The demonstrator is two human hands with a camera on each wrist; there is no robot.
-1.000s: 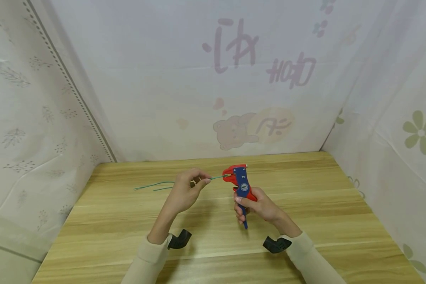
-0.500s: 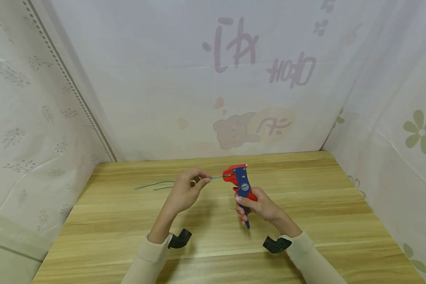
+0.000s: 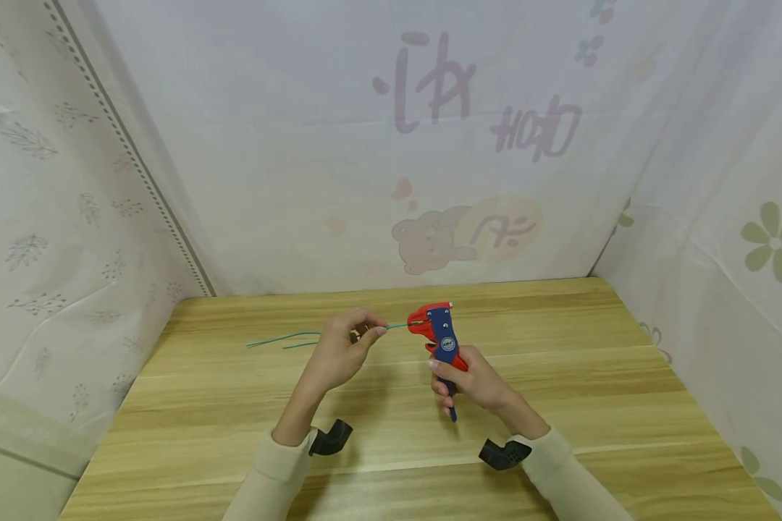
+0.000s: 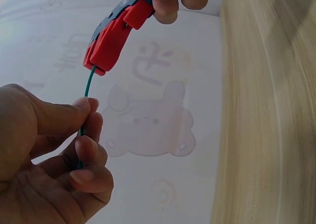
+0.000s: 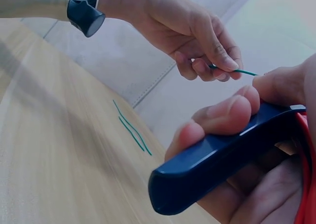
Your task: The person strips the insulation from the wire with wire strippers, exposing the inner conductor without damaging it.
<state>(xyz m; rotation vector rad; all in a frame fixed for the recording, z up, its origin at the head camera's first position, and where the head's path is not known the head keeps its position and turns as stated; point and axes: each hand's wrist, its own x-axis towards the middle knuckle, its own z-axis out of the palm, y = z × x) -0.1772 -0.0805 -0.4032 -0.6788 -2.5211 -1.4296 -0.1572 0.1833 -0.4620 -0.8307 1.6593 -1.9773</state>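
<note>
My left hand (image 3: pixel 347 349) pinches a thin green wire (image 3: pixel 397 325) between thumb and fingers. In the left wrist view the wire (image 4: pixel 89 83) runs from those fingertips into the red nose of a wire stripper. My right hand (image 3: pixel 482 380) grips this red and blue wire stripper (image 3: pixel 446 334) by its handles, nose pointing left. Its blue handle (image 5: pixel 222 159) fills the front of the right wrist view, with fingers curled over it. The wire's far end is hidden inside the tool's nose.
More green wire pieces (image 3: pixel 285 338) lie on the wooden table (image 3: pixel 221 405) left of my left hand, which partly hides them. The right wrist view shows two wires (image 5: pixel 132 129) there. Printed cloth (image 3: pixel 300 181) hangs behind the table and along both sides.
The right hand and wire stripper have shifted very slightly left, and the handle's tilt has changed a little. My left hand stays in place, still pinching the wire.
</note>
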